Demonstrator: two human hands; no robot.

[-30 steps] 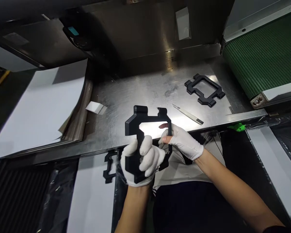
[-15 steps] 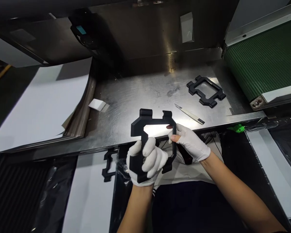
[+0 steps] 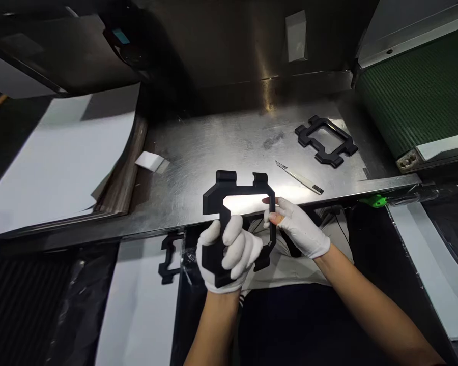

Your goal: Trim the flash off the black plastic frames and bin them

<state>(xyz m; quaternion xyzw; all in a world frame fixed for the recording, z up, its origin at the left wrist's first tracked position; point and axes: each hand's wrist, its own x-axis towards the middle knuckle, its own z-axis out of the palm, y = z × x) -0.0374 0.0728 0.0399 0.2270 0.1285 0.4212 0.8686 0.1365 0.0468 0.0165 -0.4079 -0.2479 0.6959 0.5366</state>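
Note:
A black plastic frame (image 3: 248, 190) with stubby lugs is held up in front of the metal bench's near edge. My left hand (image 3: 238, 251), in a white glove, wraps its fingers round the frame's left side. On the opposite side, my right hand (image 3: 299, 226) pinches the thin right bar between thumb and fingers; its glove leaves the thumb tip bare. Beyond them on the bench lie a craft knife (image 3: 301, 178) with a pale handle and a second black frame (image 3: 328, 157), both apart from my hands.
A tall stack of white sheets (image 3: 72, 152) stands at the left, beside a small white block (image 3: 150, 161). A green conveyor belt (image 3: 420, 91) borders the bench (image 3: 213, 137) on the right. Another black frame (image 3: 170, 258) lies lower left on a white surface. A bright green object (image 3: 376, 201) sits at the front edge.
Both hands keep the same hold on the frame. The view has shifted slightly, and the frame sits a touch further left in it.

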